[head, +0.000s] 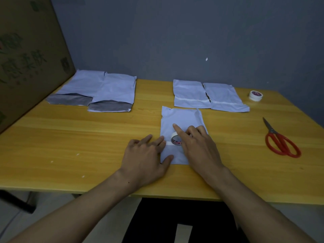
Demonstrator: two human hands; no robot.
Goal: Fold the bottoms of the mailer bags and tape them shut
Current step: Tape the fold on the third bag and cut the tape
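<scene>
A white mailer bag (182, 118) lies flat near the table's front, its near end folded over. A roll of white tape (176, 139) sits on the fold with a short strip running left from it. My right hand (196, 144) holds the roll, index finger stretched out over it. My left hand (147, 155) lies flat on the bag's left edge, fingertips pressing the strip's end. Two bags with open grey bottoms (107, 95) lie at the back left. Two taped bags (206, 95) lie at the back right.
Red-handled scissors (280, 141) lie on the right of the yellow table (70, 137). A second tape roll (255, 95) stands at the back right. A large cardboard box (26, 55) borders the left side. A grey wall runs behind.
</scene>
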